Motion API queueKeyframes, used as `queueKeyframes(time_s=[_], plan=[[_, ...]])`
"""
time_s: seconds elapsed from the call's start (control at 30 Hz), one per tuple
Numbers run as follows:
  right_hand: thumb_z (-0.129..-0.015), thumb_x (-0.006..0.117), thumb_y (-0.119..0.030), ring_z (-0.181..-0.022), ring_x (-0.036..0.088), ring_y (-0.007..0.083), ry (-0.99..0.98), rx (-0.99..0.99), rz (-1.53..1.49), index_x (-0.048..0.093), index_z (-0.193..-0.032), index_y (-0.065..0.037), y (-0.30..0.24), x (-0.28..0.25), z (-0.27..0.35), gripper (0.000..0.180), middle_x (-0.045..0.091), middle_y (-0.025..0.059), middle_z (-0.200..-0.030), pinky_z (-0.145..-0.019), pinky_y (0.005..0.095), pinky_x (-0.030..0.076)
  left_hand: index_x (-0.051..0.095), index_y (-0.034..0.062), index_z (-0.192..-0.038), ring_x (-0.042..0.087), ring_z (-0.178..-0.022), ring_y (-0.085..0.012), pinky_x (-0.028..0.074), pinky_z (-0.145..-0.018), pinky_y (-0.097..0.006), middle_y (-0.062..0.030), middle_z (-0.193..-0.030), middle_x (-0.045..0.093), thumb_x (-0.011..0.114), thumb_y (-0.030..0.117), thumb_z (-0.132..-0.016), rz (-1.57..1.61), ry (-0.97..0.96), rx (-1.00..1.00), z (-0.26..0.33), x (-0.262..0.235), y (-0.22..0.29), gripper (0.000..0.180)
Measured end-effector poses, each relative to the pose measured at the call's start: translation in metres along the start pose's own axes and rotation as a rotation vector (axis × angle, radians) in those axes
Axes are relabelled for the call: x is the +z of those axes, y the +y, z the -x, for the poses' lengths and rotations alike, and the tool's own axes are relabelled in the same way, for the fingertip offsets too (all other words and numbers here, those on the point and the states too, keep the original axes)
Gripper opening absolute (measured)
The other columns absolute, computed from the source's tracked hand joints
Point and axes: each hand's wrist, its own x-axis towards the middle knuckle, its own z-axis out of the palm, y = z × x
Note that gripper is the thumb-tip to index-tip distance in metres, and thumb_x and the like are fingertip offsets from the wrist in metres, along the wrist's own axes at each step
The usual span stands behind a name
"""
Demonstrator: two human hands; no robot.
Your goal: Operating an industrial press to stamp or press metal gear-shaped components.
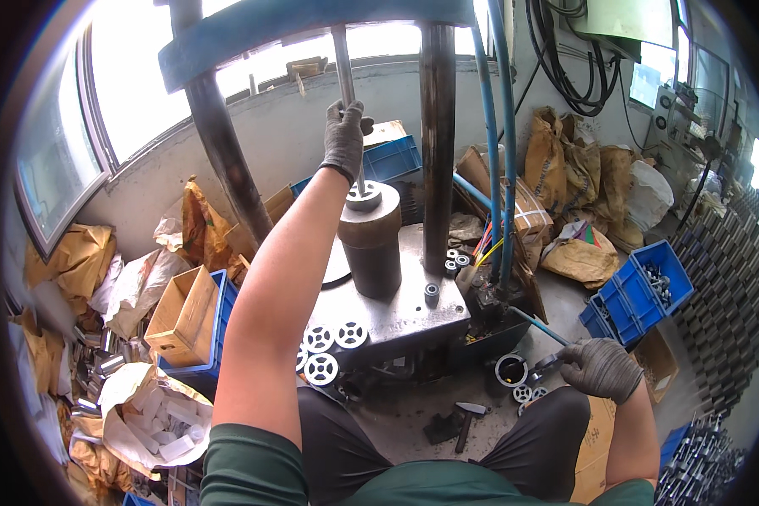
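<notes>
Both hands, left hand [346, 135] and right hand [603, 368], wear grey knit gloves; short-sleeved dark green shirt, black trousers.

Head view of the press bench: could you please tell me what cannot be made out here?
- Left hand: its gloved fingers wrap the thin rod, hiding the grip area.
- Right hand: the glove covers most of the small metal part it holds.
- Dark cylinder: the forearm hides its left side.
- Blue crossbeam: cut off by the top edge.
- Blue bin: contents too small to identify.

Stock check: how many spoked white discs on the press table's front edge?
3: two side by side, one below them at the edge. The left forearm may hide more.
</notes>
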Motion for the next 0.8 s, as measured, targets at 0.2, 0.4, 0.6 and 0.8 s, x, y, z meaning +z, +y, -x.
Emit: queueKeyframes(time_s=[0.2,0.4,0.6,0.8], plan=[[-0.09,0.068,-0.031,-0.091,0.076,0.0379,0.044,-0.019,-0.029,0.08,-0.114,-0.004,0.004,-0.015,-0.013,0.037,0.078,0.0187,-0.096,-0.085,0.0471,0.06,0.062,0.0127,-0.124,0.072,-0.075,-0.0196,0.054,-0.073,-0.037,-0.0057,-0.082,0.07,0.054,0.028,-0.107,-0.007,-0.006,-0.048,-0.006,0.003,0.012,0.024],[-0.09,0.067,-0.033,-0.092,0.074,0.0388,0.03,-0.014,-0.034,0.079,-0.113,-0.009,0.005,0.016,0.012,0.035,0.077,0.0173,-0.094,-0.085,0.0491,0.059,0.064,0.011,-0.116,0.07,-0.068,-0.0191,0.052,-0.064,-0.034,-0.0055,-0.076,0.068,0.052,0.023,-0.106,0.022,-0.006,-0.005,-0.012,0.0,0.006,0.02],[-0.09,0.066,-0.031,-0.096,0.074,0.0395,-0.189,0.066,-0.094,0.079,-0.112,-0.009,0.005,0.049,0.038,0.034,0.077,0.0185,-0.101,-0.087,0.0495,0.059,0.064,0.0111,-0.116,0.07,-0.065,-0.0194,0.051,-0.061,-0.034,-0.0055,-0.076,0.069,0.051,0.023,-0.106,0.033,-0.024,-0.02,-0.013,-0.003,0.002,0.02],[-0.09,0.069,-0.025,-0.094,0.073,0.0409,0.155,0.111,-0.059,0.076,-0.107,-0.003,-0.004,0.027,0.02,0.028,0.075,0.0207,-0.099,-0.084,0.0488,0.058,0.063,0.0105,-0.12,0.07,-0.066,-0.0201,0.051,-0.06,-0.034,-0.0068,-0.079,0.07,0.051,0.023,-0.106,0.037,-0.049,-0.046,-0.009,-0.007,-0.001,0.022]])
